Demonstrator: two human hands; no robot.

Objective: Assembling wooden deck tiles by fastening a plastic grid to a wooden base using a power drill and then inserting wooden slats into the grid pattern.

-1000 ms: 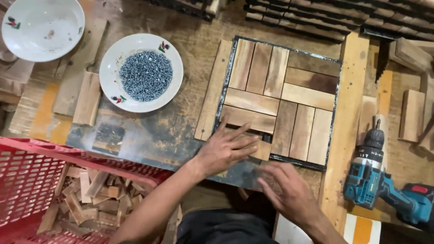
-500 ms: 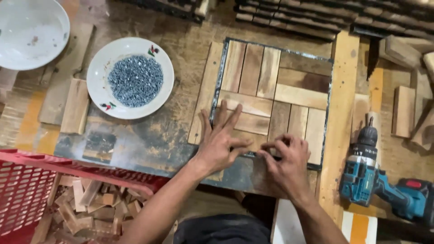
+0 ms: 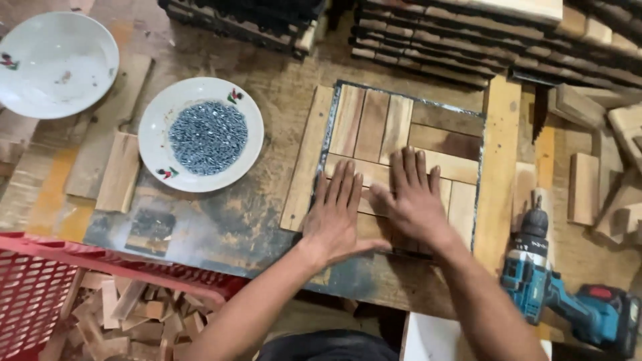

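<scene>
A square metal frame on the workbench holds several short wooden slats laid in a parquet pattern. My left hand lies flat, fingers spread, on the slats at the frame's near left. My right hand lies flat beside it on the near middle slats, thumb touching the left hand's side. Neither hand grips anything. The slats under the palms are hidden.
A white plate of small grey screws sits left of the frame, an empty white bowl at far left. A red crate of wood offcuts is at lower left. A teal cordless drill lies at right, loose wood blocks beyond.
Both hands moved forward onto the slats and flattened out side by side; earlier the right hand was nearer me and then fingering the near slats.
</scene>
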